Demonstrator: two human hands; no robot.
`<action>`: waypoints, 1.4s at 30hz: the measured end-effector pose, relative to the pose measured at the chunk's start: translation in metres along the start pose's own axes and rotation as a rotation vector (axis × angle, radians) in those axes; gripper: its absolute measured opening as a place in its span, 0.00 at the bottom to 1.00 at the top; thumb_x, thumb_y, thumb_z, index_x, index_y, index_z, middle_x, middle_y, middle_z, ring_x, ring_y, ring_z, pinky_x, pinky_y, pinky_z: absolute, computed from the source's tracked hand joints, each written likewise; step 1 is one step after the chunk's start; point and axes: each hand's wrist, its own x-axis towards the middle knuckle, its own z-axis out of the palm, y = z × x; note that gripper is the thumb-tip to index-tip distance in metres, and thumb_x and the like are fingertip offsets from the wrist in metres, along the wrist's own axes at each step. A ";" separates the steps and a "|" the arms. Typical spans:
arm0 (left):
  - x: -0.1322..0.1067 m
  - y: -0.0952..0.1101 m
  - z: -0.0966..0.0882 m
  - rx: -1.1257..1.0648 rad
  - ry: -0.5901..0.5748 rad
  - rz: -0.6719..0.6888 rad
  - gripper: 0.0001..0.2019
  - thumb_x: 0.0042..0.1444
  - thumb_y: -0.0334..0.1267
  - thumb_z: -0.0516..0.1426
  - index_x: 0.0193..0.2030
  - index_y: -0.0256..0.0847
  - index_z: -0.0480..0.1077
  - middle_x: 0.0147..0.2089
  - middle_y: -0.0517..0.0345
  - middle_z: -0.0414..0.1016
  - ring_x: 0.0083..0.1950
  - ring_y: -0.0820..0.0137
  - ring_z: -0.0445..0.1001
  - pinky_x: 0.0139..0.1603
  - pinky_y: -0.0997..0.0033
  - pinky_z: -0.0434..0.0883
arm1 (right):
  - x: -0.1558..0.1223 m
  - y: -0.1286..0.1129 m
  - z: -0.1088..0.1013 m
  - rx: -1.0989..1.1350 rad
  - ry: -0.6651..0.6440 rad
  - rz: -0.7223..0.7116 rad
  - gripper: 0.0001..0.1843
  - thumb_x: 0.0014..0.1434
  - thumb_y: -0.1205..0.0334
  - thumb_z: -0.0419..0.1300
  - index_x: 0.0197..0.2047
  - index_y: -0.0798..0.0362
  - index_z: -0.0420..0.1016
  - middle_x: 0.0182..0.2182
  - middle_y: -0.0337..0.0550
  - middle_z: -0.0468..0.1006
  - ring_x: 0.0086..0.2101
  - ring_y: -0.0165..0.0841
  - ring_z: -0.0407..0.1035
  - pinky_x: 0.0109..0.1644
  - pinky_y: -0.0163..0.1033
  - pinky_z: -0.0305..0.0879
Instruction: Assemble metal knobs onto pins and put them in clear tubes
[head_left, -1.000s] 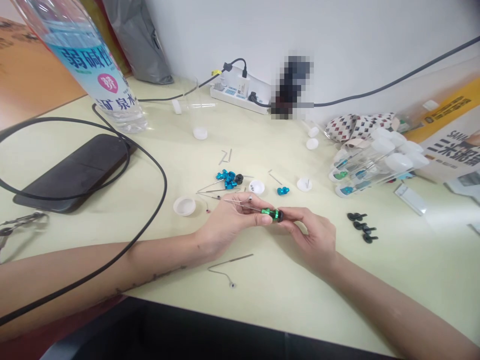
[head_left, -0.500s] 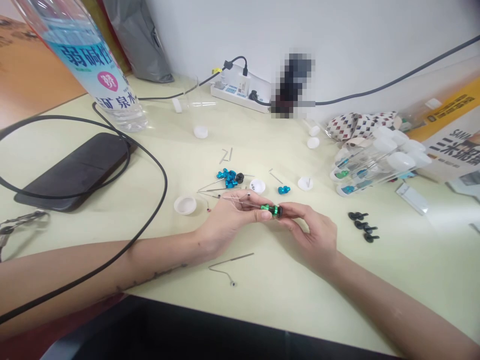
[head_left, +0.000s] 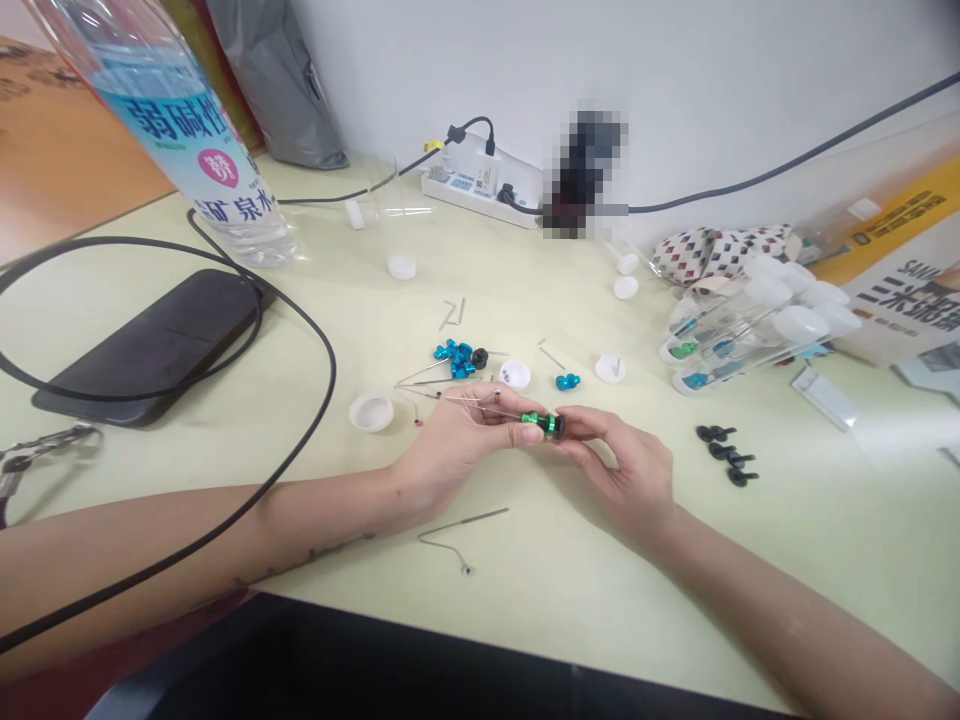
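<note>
A small precision screwdriver (head_left: 545,423) with a green and black handle lies across both hands, and its thin metal shaft points left. My left hand (head_left: 457,445) pinches it near the green collar. My right hand (head_left: 622,470) grips the dark end between thumb and fingers. Left of my hands lie several thin steel pins (head_left: 427,382). Beyond them is a cluster of blue metal earphone-like parts (head_left: 454,358). A bent wire with a small bead (head_left: 461,540) lies below my hands, apart from them.
Small white caps (head_left: 370,411) (head_left: 514,375) and black pieces (head_left: 724,448) lie nearby. Clear capped tubes (head_left: 757,320) stand right, a black phone (head_left: 150,345) and black cable (head_left: 322,380) left. A water bottle (head_left: 187,130), plastic cup (head_left: 397,215) and power strip (head_left: 472,185) stand behind.
The screwdriver stays in both hands with only a slight shift of grip. The whole view has moved a little.
</note>
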 end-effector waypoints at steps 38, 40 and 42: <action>-0.001 -0.002 0.000 0.013 -0.019 0.002 0.07 0.44 0.33 0.66 0.32 0.39 0.76 0.35 0.57 0.78 0.41 0.68 0.75 0.50 0.64 0.69 | 0.001 0.000 -0.001 -0.024 0.010 -0.064 0.09 0.62 0.63 0.54 0.45 0.50 0.72 0.34 0.40 0.81 0.32 0.30 0.76 0.36 0.33 0.73; -0.001 -0.002 0.000 -0.002 -0.009 -0.001 0.07 0.44 0.32 0.66 0.32 0.38 0.75 0.36 0.57 0.78 0.42 0.68 0.75 0.51 0.64 0.68 | 0.000 0.000 -0.001 -0.035 0.020 -0.027 0.10 0.62 0.61 0.55 0.47 0.49 0.70 0.34 0.40 0.81 0.32 0.30 0.76 0.37 0.34 0.73; 0.000 -0.002 0.000 -0.016 -0.006 -0.007 0.07 0.44 0.32 0.66 0.32 0.38 0.75 0.37 0.57 0.78 0.42 0.68 0.74 0.51 0.65 0.68 | -0.001 0.000 0.000 -0.042 0.044 -0.001 0.11 0.61 0.60 0.56 0.48 0.49 0.69 0.33 0.39 0.81 0.32 0.30 0.76 0.36 0.34 0.73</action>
